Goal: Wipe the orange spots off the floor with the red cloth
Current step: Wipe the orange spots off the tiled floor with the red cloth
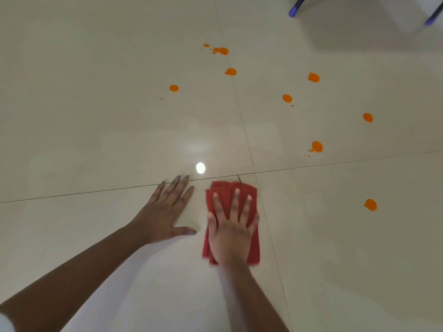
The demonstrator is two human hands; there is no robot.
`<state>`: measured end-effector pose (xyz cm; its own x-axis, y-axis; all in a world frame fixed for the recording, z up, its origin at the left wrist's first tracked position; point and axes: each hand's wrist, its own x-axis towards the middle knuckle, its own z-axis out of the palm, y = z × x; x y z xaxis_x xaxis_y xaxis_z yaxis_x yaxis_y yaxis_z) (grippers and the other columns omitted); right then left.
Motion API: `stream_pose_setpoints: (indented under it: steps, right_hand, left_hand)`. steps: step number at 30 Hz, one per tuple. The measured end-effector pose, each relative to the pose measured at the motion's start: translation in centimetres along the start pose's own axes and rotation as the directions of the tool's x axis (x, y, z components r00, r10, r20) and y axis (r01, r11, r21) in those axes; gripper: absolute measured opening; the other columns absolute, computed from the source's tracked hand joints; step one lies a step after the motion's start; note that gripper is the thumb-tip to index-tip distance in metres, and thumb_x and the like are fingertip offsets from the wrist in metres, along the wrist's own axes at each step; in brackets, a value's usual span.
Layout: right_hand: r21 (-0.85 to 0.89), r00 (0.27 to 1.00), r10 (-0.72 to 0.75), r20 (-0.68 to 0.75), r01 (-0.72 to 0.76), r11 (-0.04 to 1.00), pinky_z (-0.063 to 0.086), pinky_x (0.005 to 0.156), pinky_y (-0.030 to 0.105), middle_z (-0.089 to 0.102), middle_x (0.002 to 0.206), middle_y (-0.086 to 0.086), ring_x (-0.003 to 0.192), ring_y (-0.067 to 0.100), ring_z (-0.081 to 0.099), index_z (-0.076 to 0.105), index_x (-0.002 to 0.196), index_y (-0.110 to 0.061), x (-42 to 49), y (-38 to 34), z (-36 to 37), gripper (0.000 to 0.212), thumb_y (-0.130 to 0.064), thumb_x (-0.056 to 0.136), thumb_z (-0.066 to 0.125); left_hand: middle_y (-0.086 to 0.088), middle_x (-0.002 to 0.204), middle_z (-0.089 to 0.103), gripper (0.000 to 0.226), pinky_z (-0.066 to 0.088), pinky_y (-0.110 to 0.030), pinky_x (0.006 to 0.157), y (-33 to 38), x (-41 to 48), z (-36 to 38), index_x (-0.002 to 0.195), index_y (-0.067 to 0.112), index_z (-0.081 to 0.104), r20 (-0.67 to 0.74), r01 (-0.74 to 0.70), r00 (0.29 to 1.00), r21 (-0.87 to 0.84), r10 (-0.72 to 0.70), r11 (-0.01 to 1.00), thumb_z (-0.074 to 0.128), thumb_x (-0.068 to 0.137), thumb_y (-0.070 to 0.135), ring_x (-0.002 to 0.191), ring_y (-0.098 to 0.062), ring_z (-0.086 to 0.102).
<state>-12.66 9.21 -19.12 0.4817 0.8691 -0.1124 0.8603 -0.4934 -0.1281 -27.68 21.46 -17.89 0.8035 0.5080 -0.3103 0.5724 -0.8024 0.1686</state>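
Glossy cream floor tiles (96,116) with dark grout lines are shown. Red cloth (221,190), folded, is laid flat where four tiles meet and is pressed under the right hand (231,232), fingers straight and spread. Left hand (165,212) is rested flat on the tile just beside it, fingers extended. Orange spots (230,71) are scattered beyond, apart from the cloth. Blue furniture legs (296,7) are seen far right.

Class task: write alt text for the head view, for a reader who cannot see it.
A right hand presses a folded red cloth flat on a pale tiled floor, while the left hand rests open beside it. Orange spots lie scattered farther ahead, unwiped.
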Motion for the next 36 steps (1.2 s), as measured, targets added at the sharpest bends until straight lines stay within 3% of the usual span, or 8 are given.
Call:
stream_pose_setpoints:
  steps: [2,6,8,14,23,27,33,36]
  right_hand:
    - [-0.008,0.997,-0.076,0.027,0.077,0.997,0.0,0.111,0.059,0.001,0.159,0.004,0.144,0.037,-0.003,0.004,0.145,-0.047,4.7,1.5,-0.6,0.05,-0.055,0.096,0.011]
    - [0.09,0.945,0.322,0.064,-0.326,0.941,0.0,0.111,0.061,-0.006,0.159,0.005,0.144,0.034,-0.011,0.004,0.146,-0.045,9.6,3.7,-1.8,0.051,-0.052,0.097,0.017]
    - [0.097,0.923,0.376,0.081,-0.383,0.919,0.0,0.11,0.063,-0.008,0.159,0.006,0.143,0.036,-0.012,0.002,0.147,-0.043,9.6,3.0,-2.2,0.052,-0.052,0.097,0.015]
    - [0.082,0.984,0.138,0.108,-0.147,0.986,-0.003,0.11,0.061,-0.007,0.159,0.007,0.144,0.036,-0.01,-0.001,0.146,-0.043,10.6,4.4,-2.7,0.055,-0.052,0.097,0.02]
    - [0.121,0.981,0.117,0.157,-0.137,0.983,0.004,0.109,0.063,0.001,0.159,0.008,0.144,0.039,-0.002,0.004,0.146,-0.041,11.3,4.5,-3.4,0.058,-0.052,0.095,0.03]
    - [0.084,0.993,0.035,0.109,-0.044,0.995,0.004,0.11,0.062,0.001,0.159,0.008,0.144,0.038,-0.002,0.0,0.145,-0.042,13.8,5.8,-3.3,0.058,-0.052,0.095,0.027]
    - [0.005,0.988,0.131,0.088,-0.132,0.991,0.004,0.111,0.061,0.0,0.16,0.006,0.145,0.035,-0.005,-0.004,0.144,-0.045,23.5,7.1,-4.3,0.053,-0.054,0.096,0.016]
    - [0.019,0.997,-0.012,0.077,0.011,1.0,0.001,0.112,0.059,0.0,0.16,0.006,0.144,0.035,-0.006,0.005,0.145,-0.046,28.4,3.1,-4.6,0.052,-0.052,0.096,0.021]
  left_hand:
    - [-0.005,0.152,-0.026,0.101,-0.013,-0.048,0.115,-0.2,0.0,-0.4,0.145,0.022,-0.014,0.01,0.014,1.0,0.041,-0.015,0.999,0.008,0.07,0.087,0.14,-0.027,-0.026]
    - [0.001,0.153,-0.026,0.094,-0.017,-0.045,0.112,-0.9,0.2,-2.1,0.146,0.025,-0.014,0.09,0.039,0.995,0.094,-0.047,0.995,0.007,0.073,0.081,0.137,-0.024,-0.032]
    - [0.001,0.154,-0.024,0.093,-0.013,-0.041,0.114,-0.6,0.7,-3.5,0.148,0.022,-0.011,0.138,0.066,0.988,0.046,-0.071,0.997,0.011,0.077,0.078,0.135,-0.019,-0.032]
    - [0.003,0.158,-0.01,0.086,-0.007,-0.031,0.116,0.9,1.3,-8.2,0.148,0.02,-0.005,0.203,0.093,0.976,-0.066,-0.078,0.993,0.021,0.084,0.071,0.138,-0.006,-0.022]
    - [0.006,0.159,-0.003,0.08,-0.001,-0.019,0.112,2.5,3.2,-15.4,0.149,0.023,0.0,0.217,0.109,0.974,-0.168,-0.071,0.98,0.032,0.089,0.064,0.144,-0.005,-0.007]
    - [0.0,0.159,-0.005,0.085,0.001,-0.027,0.116,1.9,6.3,-13.9,0.149,0.019,-0.001,0.21,0.138,0.972,-0.159,-0.103,0.978,0.035,0.087,0.065,0.145,-0.01,-0.007]
    - [-0.003,0.152,-0.029,0.1,-0.01,-0.041,0.116,-1.3,10.0,-8.4,0.146,0.018,-0.016,0.211,0.175,0.963,-0.031,-0.165,0.984,0.033,0.08,0.075,0.14,-0.022,-0.026]
    - [-0.005,0.147,-0.034,0.109,-0.012,-0.042,0.114,-3.5,10.8,-6.8,0.145,0.018,-0.016,0.119,0.221,0.969,-0.045,-0.215,0.974,0.021,0.068,0.085,0.136,-0.028,-0.031]
